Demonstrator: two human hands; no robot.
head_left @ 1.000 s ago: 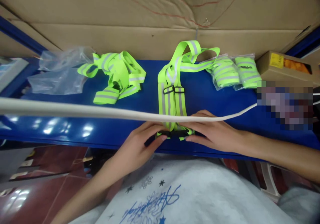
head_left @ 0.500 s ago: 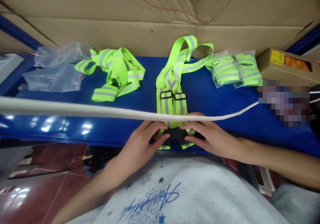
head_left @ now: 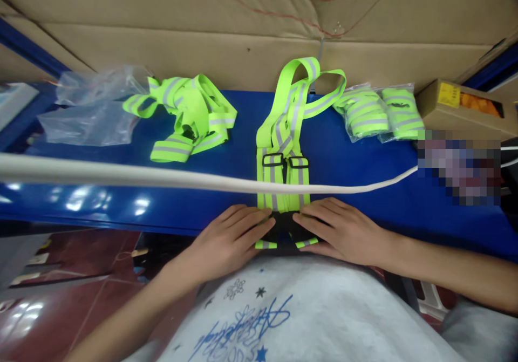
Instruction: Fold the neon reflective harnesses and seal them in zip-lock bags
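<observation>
A neon-yellow reflective strap vest (head_left: 287,181) with grey stripes lies lengthwise on the blue shelf top in front of me. Two black slider buckles cross its straps, and a loose loop rises at the far end. My left hand (head_left: 230,238) grips the left side of its near end, by the black part (head_left: 285,226). On the opposite side, my right hand (head_left: 340,227) has its thumb and fingers closed on the same end. Two short strap ends poke out below the black part. The fingers partly cover what they pinch.
A white cable (head_left: 182,179) crosses the view above the shelf (head_left: 81,203). Another unfolded reflective vest (head_left: 190,108) lies left, beside clear plastic bags (head_left: 89,119). Bagged vests (head_left: 366,115) and a cardboard box (head_left: 465,111) sit right. Cardboard (head_left: 182,54) backs the shelf.
The near end of the vest has come slightly toward me, and its straps lie a bit straighter. Both hands have closed in flatter over its sides.
</observation>
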